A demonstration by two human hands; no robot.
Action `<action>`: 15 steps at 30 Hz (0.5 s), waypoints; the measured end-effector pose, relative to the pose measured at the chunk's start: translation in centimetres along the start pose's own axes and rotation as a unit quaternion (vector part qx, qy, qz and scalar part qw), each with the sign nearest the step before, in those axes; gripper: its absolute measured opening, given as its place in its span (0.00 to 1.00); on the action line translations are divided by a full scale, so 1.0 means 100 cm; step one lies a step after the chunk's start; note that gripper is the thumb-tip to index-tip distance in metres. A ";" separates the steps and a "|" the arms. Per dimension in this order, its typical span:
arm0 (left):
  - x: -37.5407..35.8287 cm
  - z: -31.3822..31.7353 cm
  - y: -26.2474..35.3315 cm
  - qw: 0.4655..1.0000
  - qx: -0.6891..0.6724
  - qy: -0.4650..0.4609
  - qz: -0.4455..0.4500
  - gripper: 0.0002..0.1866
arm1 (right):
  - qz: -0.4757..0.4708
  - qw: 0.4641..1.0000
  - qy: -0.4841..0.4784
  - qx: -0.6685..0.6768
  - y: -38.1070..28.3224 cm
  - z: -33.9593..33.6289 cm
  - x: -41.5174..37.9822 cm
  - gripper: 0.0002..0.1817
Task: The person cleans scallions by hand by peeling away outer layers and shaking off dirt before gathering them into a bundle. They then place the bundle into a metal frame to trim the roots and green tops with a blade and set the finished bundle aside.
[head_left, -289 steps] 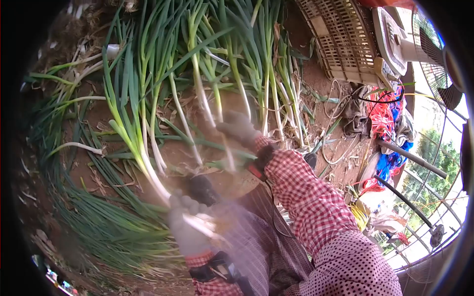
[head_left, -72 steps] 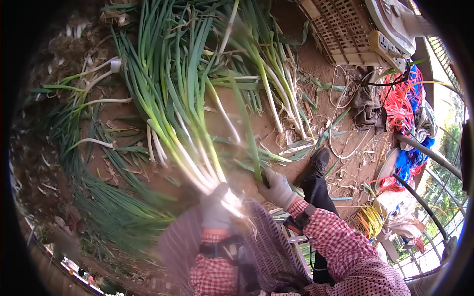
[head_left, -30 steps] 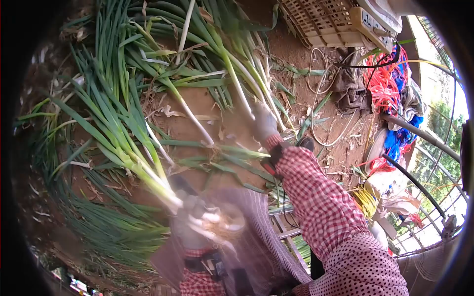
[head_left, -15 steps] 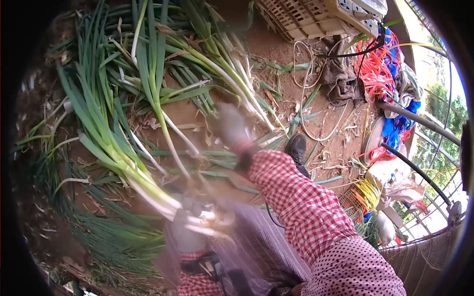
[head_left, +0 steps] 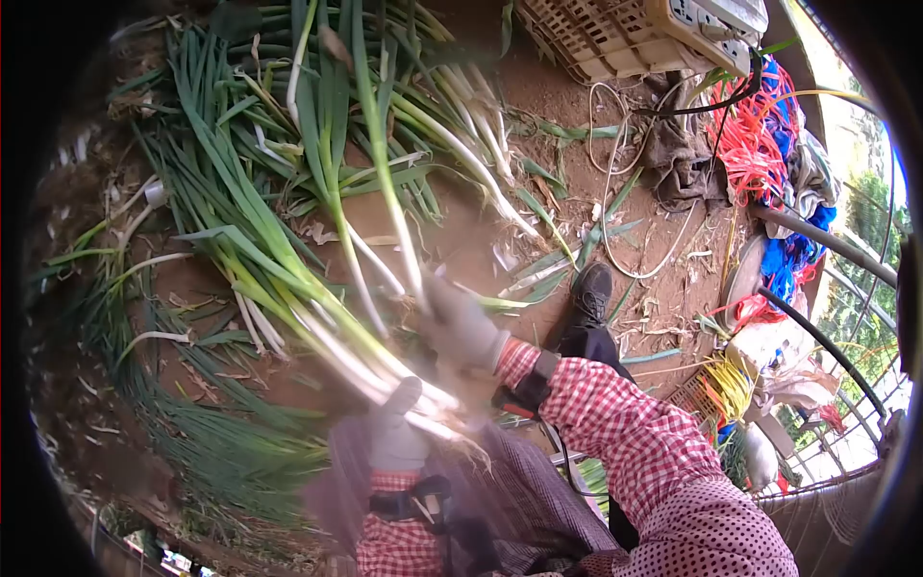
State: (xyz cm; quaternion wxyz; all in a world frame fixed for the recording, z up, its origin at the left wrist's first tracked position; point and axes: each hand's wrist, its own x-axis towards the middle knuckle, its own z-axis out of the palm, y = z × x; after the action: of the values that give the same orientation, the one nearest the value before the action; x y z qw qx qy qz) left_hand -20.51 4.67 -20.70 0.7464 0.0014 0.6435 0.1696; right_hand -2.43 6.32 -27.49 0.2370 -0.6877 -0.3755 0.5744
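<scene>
My left hand (head_left: pixel 399 435), in a pale glove, is closed around a bunch of long green onions (head_left: pixel 322 300) near their white root ends. The thumb lies over the stalks, and the roots stick out past the hand over my lap. My right hand (head_left: pixel 463 325), gloved too and somewhat blurred, is closed at the white lower end of a single green onion (head_left: pixel 383 178). The leaves of that stalk stretch away toward the far pile. Its fingertips are partly smeared by motion. More loose green onions (head_left: pixel 351 252) lie between the two hands and the pile.
A pile of green onions (head_left: pixel 221 106) covers the soil at the far left. A plastic crate (head_left: pixel 596 38) with a power strip (head_left: pixel 697 34) stands at the top. Red and blue strapping (head_left: pixel 755 135), a cord (head_left: pixel 663 264) and a metal bar (head_left: pixel 827 240) are on the right.
My right hand has come back toward my left hand, now with a green onion in it. My left hand still holds its bunch, which has shifted slightly right in view.
</scene>
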 end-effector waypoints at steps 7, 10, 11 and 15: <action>-0.005 -0.001 0.007 0.998 -0.061 0.018 0.013 0.18 | -0.178 0.963 -0.119 -0.163 -0.013 -0.017 0.020 0.28; -0.018 0.013 0.023 0.992 -0.112 0.013 0.052 0.16 | -0.046 0.963 0.115 -0.238 0.033 -0.049 0.094 0.25; -0.020 0.018 0.029 0.991 -0.121 0.017 0.061 0.17 | 0.056 0.953 0.192 -0.228 0.036 -0.061 0.118 0.24; 0.005 -0.047 0.008 0.882 -0.439 -0.115 -0.126 0.31 | 0.213 0.918 0.152 -0.297 0.066 -0.089 0.157 0.28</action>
State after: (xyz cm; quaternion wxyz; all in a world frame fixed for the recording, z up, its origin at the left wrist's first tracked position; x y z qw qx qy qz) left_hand -25.20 4.52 -21.79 0.7542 -0.3882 0.4074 0.3384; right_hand 8.74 15.58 -40.07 -0.0519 -0.8690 -0.3328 0.3624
